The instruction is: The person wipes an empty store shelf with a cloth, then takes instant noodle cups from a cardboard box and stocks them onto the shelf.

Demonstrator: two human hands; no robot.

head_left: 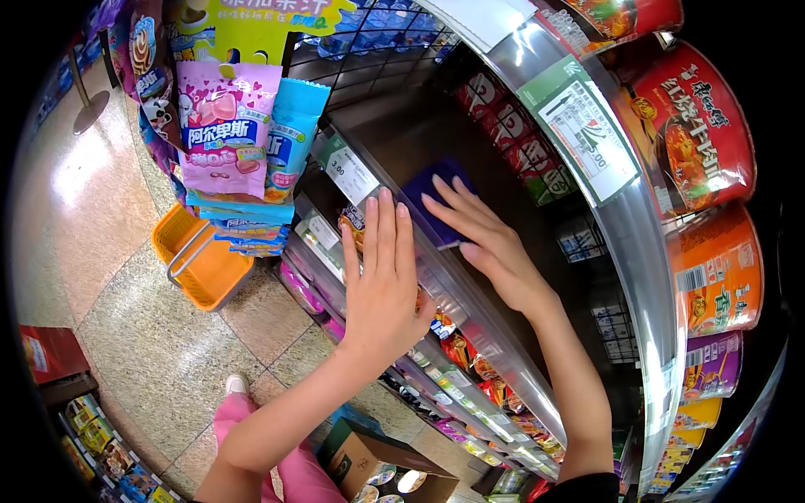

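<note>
I see a yellow plastic basket (222, 270) with a grey handle on the shiny stone floor (142, 344). A pink candy bag (225, 126) hangs partly over a bright blue candy bag (295, 138). To the right, I see a big red noodle tub (708, 138), then an orange paper tub (721, 268) and a purple paper tub (713, 365), all in a row. Low down, a brown cardboard box (359, 455) has round lids (411, 480) in it.

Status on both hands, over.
Left hand open, at clear plastic shelf edge. Right hand open, over flat dark-blue cloth-like item. Pink candy bag nearby, apparently not blocking.
</note>
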